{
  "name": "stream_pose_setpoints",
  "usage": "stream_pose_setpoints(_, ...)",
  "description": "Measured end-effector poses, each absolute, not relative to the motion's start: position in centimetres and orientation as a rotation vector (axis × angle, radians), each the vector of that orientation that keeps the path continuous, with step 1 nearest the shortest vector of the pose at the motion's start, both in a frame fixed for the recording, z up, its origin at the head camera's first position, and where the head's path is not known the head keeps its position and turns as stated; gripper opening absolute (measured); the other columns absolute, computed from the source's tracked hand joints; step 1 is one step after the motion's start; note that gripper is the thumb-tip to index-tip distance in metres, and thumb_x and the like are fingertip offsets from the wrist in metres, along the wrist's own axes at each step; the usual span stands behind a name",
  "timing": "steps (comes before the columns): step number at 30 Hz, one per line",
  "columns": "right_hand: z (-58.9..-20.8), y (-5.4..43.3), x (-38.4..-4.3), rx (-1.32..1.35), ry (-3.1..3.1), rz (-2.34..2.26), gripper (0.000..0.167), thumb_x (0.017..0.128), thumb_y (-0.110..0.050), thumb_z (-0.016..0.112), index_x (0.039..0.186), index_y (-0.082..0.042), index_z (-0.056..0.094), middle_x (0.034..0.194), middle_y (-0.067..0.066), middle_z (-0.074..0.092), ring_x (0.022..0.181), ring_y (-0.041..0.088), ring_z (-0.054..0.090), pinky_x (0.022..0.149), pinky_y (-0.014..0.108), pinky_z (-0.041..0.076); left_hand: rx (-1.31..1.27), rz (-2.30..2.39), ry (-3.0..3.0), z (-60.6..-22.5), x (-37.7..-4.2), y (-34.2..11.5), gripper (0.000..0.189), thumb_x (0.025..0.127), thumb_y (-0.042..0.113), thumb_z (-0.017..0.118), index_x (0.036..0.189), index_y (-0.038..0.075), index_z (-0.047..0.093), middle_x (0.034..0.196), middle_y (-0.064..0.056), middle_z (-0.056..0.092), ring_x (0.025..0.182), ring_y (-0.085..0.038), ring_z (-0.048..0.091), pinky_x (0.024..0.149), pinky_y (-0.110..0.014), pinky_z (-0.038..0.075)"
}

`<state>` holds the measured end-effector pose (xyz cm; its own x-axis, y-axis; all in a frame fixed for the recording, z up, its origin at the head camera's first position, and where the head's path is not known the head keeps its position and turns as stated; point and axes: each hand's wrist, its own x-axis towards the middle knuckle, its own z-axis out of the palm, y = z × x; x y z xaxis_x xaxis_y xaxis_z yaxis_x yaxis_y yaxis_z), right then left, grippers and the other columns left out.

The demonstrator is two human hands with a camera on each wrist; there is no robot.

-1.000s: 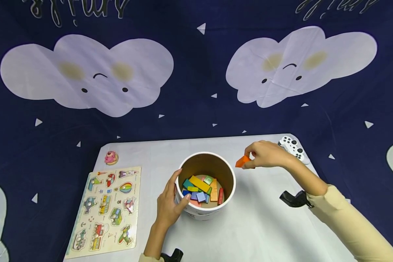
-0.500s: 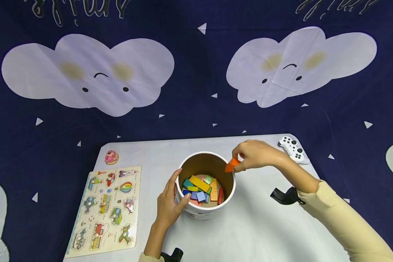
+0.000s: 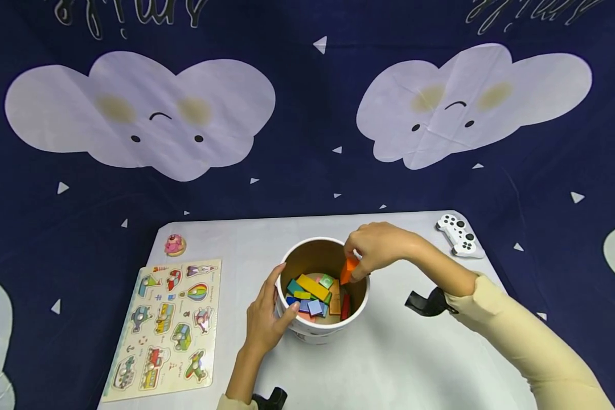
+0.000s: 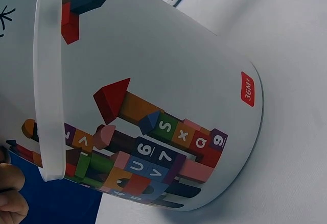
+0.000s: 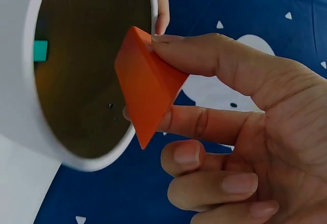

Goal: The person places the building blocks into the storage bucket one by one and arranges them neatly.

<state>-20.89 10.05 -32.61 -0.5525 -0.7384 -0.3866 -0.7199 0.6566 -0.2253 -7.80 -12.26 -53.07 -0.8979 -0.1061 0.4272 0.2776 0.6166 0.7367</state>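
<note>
A white cylindrical bucket [image 3: 315,337] printed with toy blocks stands on the table, with coloured wooden blocks [image 3: 312,287] lying at its bottom. My left hand [image 3: 263,320] grips its left side, the thumb over the near rim. Between thumb and index finger, my right hand [image 3: 381,247] pinches an orange triangular block [image 5: 143,86] at the bucket's right rim. Seen from the head, that block overlaps the inside of the opening. In the right wrist view the other fingers are curled below it. The left wrist view shows the bucket's printed side [image 4: 168,81] and some fingertips [image 4: 10,193].
A wooden peg puzzle board [image 3: 166,330] with vehicle pictures lies on the white table [image 3: 415,353] to the left. Behind it sits a small pink figure [image 3: 175,245]. A white game controller [image 3: 457,234] rests at the back right corner. A dark blue cloud-patterned cloth hangs behind.
My right hand has moved left with the orange triangular block, from beside the bucket to over its right rim. The left hand has kept its hold on the bucket.
</note>
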Motion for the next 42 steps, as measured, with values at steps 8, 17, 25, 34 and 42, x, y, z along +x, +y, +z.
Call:
stream_pose_setpoints(8,-32.7,7.3,-21.0,-1.142,2.361,0.025,0.022,0.071,-0.038,0.082,0.073,-0.022,0.066,0.068,-0.009,0.059,0.068,0.013,0.052,0.058,0.028,0.039,-0.127,-1.219,-2.428,-52.9,-7.7,-12.4,0.075,0.08,0.045,0.058,0.152,0.032,0.037,0.142,-0.006,0.056,0.086,-0.022,0.063,0.069,-0.038,0.053)
stream_pose_setpoints(17,-33.8,5.3,-21.5,-1.129,2.318,0.06,0.022,0.07,-0.035,0.082,0.072,-0.021,0.065,0.074,-0.007,0.06,0.072,0.013,0.053,0.061,0.028,0.042,-0.135,-1.213,-2.423,-53.0,-7.8,-12.3,0.076,0.08,0.046,0.057,0.152,0.031,0.037,0.138,-0.008,0.058,0.073,-0.015,0.055,0.061,-0.029,0.047)
stream_pose_setpoints(25,-34.8,3.9,-22.0,-1.107,2.282,0.114,0.025,0.068,-0.037,0.085,0.073,-0.021,0.067,0.073,-0.007,0.061,0.071,0.012,0.055,0.062,0.028,0.043,-0.136,-1.227,-2.426,-53.0,-7.8,-12.2,0.075,0.081,0.049,0.057,0.152,0.032,0.037,0.132,-0.007,0.06,0.069,-0.007,0.048,0.057,-0.025,0.041)
stream_pose_setpoints(34,-36.6,2.6,-22.6,-1.068,2.271,0.138,0.025,0.068,-0.035,0.087,0.074,-0.021,0.067,0.073,-0.008,0.061,0.07,0.012,0.053,0.064,0.029,0.045,-0.127,-1.221,-2.429,-52.9,-7.8,-12.3,0.075,0.08,0.045,0.057,0.152,0.032,0.037,0.144,-0.006,0.055,0.092,-0.022,0.064,0.071,-0.041,0.054)
stream_pose_setpoints(42,-38.2,1.6,-22.9,-1.059,2.236,0.216,0.021,0.069,-0.032,0.087,0.071,-0.022,0.068,0.071,-0.01,0.059,0.071,0.013,0.053,0.069,0.032,0.046,-0.124,-1.231,-2.427,-52.9,-7.8,-12.4,0.076,0.08,0.048,0.057,0.152,0.033,0.037,0.135,-0.008,0.06,0.074,-0.017,0.056,0.06,-0.029,0.045)
